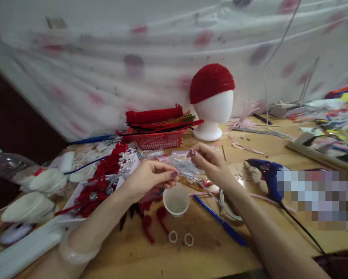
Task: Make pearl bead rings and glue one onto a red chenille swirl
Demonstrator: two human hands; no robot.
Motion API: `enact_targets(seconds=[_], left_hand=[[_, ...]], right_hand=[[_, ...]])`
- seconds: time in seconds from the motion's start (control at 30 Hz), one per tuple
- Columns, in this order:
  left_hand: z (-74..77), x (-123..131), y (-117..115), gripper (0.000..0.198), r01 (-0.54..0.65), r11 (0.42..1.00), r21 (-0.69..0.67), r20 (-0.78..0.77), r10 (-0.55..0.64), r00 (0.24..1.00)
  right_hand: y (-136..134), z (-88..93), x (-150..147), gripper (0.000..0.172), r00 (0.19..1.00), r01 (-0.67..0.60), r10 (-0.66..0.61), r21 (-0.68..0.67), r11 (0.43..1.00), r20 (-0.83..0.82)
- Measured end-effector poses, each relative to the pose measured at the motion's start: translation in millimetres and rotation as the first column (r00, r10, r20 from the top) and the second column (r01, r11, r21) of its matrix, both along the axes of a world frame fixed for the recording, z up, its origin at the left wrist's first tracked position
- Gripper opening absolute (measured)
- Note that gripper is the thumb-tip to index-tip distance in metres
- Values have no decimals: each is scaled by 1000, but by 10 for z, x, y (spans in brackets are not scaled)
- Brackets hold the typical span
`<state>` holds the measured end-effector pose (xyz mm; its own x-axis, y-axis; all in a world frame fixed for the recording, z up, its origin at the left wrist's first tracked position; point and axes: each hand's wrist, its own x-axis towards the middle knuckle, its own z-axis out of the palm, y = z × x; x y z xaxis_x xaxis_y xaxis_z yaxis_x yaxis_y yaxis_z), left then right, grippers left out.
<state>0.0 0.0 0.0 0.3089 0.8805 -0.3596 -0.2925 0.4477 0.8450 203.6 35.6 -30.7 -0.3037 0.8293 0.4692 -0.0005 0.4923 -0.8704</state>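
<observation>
from my remote seat i judge the work partway: two bead rings look done near the table's front edge, tiny beads fill the cup behind them, and my left hand and right hand pinch apart, on what i cannot tell.

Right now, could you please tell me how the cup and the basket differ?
The cup is white; the basket is red. The cup is small and round, while the basket is larger and longer. The cup has solid walls; the basket's are latticed. Both are open-topped containers on the table.
</observation>
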Motion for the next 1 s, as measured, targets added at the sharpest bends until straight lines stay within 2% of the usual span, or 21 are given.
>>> enact_targets(seconds=[0.13, 0.3, 0.43, 0.57, 0.7, 0.87, 1.0], left_hand=[[-96, 17, 65, 19, -74, 997, -28, 80, 77, 994], [-165, 89, 99, 23, -78, 992, -95, 176, 94, 980], [-147, 109, 142, 19, -17, 990, -139, 222, 48, 974], [-108, 124, 189, 36, 75, 984, -163, 260, -31, 965], [-97, 142, 222, 46, 124, 981, -151, 288, -76, 955], [-97, 161, 109, 45, 132, 977, -170, 302, -76, 950], [-123, 234, -82, 35, 13, 996, -87, 206, 6, 979]], right_hand=[[-52, -38, -102, 22, 1000, -16, 16, -3, 1000, -8], [-72, -47, -125, 21, 995, -86, 83, -50, 995, -55], [-93, -28, -114, 21, 994, -100, 98, -34, 994, -37], [-141, 13, -141, 23, 997, -81, 82, -31, 996, 14], [-190, 37, -182, 23, 993, -116, 118, -57, 992, 30], [-196, 39, -179, 21, 997, -76, 75, -36, 996, -18], [-186, 53, -157, 23, 991, -43, 31, -94, 995, -127]])
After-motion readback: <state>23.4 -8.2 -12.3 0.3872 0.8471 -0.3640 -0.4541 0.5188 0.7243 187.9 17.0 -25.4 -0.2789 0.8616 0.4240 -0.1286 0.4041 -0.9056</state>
